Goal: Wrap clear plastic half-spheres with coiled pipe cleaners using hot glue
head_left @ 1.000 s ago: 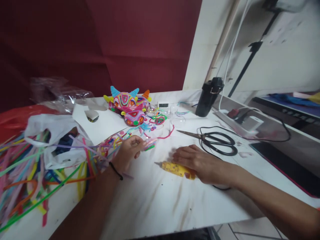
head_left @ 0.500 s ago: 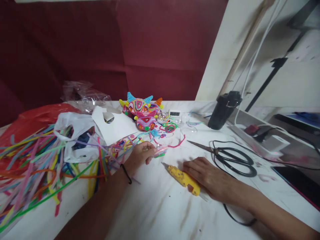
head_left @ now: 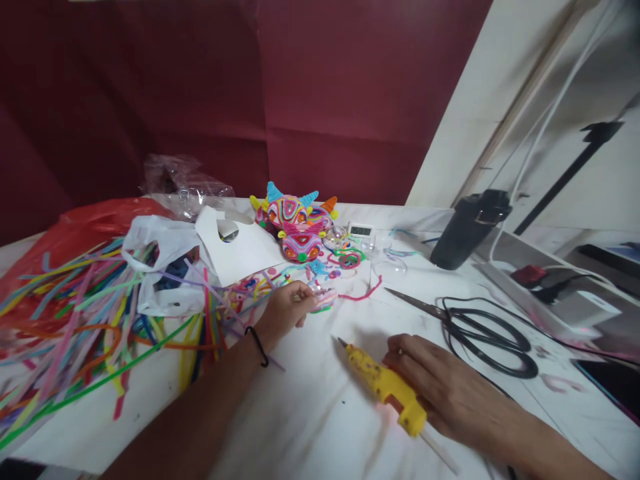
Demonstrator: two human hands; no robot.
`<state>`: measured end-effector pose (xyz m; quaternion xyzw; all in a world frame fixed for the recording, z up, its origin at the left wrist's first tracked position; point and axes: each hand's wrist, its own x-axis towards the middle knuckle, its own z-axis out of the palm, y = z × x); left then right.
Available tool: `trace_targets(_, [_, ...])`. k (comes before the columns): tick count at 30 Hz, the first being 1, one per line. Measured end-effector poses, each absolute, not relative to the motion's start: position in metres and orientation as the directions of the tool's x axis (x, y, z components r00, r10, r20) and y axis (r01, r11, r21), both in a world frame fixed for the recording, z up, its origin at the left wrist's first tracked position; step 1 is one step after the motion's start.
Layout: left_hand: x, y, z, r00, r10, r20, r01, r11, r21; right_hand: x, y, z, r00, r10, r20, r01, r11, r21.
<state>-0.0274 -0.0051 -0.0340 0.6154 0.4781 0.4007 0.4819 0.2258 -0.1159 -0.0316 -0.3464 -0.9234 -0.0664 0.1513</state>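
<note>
My left hand [head_left: 287, 310] rests on the white table [head_left: 310, 413] with its fingers pinched on a small coiled pipe-cleaner piece [head_left: 325, 298], pink and green. My right hand [head_left: 440, 387] is wrapped around a yellow glue gun [head_left: 383, 383] whose nozzle points up-left toward the left hand. A glue stick pokes out of the gun's rear. A black band circles my left wrist.
A heap of coloured pipe cleaners [head_left: 75, 320] covers the left side, by white and red plastic bags. Colourful horned figures [head_left: 295, 223] stand at the back. Black scissors [head_left: 470, 327], a black bottle [head_left: 467, 227], a small clock [head_left: 361, 231] and a power strip [head_left: 545, 293] lie to the right.
My right hand has closed on the glue gun and drawn it nearer and to the right. The view has shifted; my left hand keeps its hold on the coiled piece.
</note>
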Motion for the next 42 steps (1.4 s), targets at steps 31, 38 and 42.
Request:
trace_targets(31, [-0.017, -0.019, -0.036, 0.285, 0.958, 0.04, 0.261, -0.118, 0.958, 0.21, -0.11, -0.047, -0.404, 0.79, 0.461, 0.664, 0.6, -0.446])
trace_targets(38, [-0.016, -0.02, -0.037, 0.281, 0.956, 0.085, 0.315, -0.176, 0.933, 0.209, -0.111, -0.047, -0.4, 0.803, 0.442, 0.677, 0.584, -0.448])
trace_targets(42, [-0.016, -0.021, -0.035, 0.282, 0.951, 0.13, 0.345, -0.227, 0.911, 0.208, -0.111, -0.046, -0.405, 0.804, 0.436, 0.672, 0.585, -0.454])
